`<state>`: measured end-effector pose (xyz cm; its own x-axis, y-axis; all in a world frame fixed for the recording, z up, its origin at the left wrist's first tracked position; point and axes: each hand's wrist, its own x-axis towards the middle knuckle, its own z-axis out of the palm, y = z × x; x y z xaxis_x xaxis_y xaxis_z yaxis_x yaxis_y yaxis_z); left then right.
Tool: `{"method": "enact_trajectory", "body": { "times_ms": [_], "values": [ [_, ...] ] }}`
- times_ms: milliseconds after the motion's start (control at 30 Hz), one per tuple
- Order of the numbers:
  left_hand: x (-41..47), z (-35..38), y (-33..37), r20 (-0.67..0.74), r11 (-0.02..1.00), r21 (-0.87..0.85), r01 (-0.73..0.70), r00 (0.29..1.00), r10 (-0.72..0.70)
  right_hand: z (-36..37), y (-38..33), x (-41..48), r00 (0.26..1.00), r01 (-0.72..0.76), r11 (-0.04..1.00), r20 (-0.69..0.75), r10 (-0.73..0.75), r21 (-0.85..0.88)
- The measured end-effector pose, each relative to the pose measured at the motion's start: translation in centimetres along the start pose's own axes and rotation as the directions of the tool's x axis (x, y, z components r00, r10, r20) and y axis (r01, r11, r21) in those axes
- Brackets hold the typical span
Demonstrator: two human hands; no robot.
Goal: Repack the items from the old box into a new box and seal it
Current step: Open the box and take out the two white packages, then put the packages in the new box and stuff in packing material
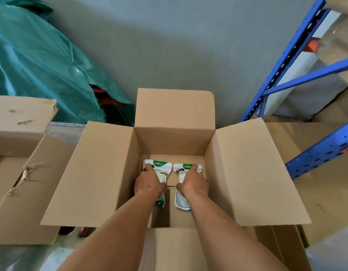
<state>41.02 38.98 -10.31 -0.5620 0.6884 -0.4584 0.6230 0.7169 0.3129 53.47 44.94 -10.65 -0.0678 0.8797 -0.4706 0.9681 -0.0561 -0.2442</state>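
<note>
While old box (18,153) sits open at far left, left hand (149,182) grips left pouch (161,173) flat on new box (173,140) floor; right hand (192,182) grips right pouch (182,200) beside it. Both pouches' long axes run near-to-far, green ends toward far wall.
</note>
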Motion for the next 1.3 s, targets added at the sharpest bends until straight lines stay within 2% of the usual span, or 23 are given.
{"method": "enact_trajectory", "body": {
  "times_ms": [300,533,700,867,933,1033,1133,1300],
  "values": [
    [-1.2,-0.9,0.4,0.034,0.994,0.104,-0.016,0.999,0.012,-1.4,0.0,-1.3,0.999,0.013,1.000,0.040,-0.013,-0.001],
    [-7.2,-6.5,1.0,-0.087,0.956,0.162,-0.244,0.962,0.260,-6.8,0.4,-8.8,0.993,0.111,0.994,-0.046,-0.111,-0.010],
    [-13.5,-10.0,-2.1,-0.201,0.898,0.131,-0.419,0.876,0.438,-9.6,1.7,-17.0,0.977,0.172,0.985,-0.132,-0.169,0.012],
    [-21.1,-10.0,-8.1,-0.361,0.801,0.026,-0.598,0.742,0.565,-8.8,3.8,-25.9,0.956,0.235,0.970,-0.192,-0.221,0.056],
    [-23.7,-9.1,-10.8,-0.426,0.753,-0.017,-0.658,0.686,0.590,-8.1,4.8,-29.2,0.947,0.268,0.960,-0.205,-0.246,0.085],
    [-27.2,-7.1,-14.5,-0.484,0.730,-0.016,-0.683,0.644,0.592,-7.0,6.6,-33.8,0.947,0.288,0.950,-0.183,-0.263,0.123],
    [-28.9,-4.1,-17.7,-0.454,0.744,0.041,-0.667,0.651,0.609,-5.0,8.5,-36.2,0.957,0.272,0.955,-0.134,-0.256,0.117],
    [-28.9,0.5,-19.8,-0.318,0.792,0.056,-0.608,0.741,0.591,-0.2,11.4,-35.2,0.973,0.228,0.972,0.006,-0.229,0.058]
  ]
}}
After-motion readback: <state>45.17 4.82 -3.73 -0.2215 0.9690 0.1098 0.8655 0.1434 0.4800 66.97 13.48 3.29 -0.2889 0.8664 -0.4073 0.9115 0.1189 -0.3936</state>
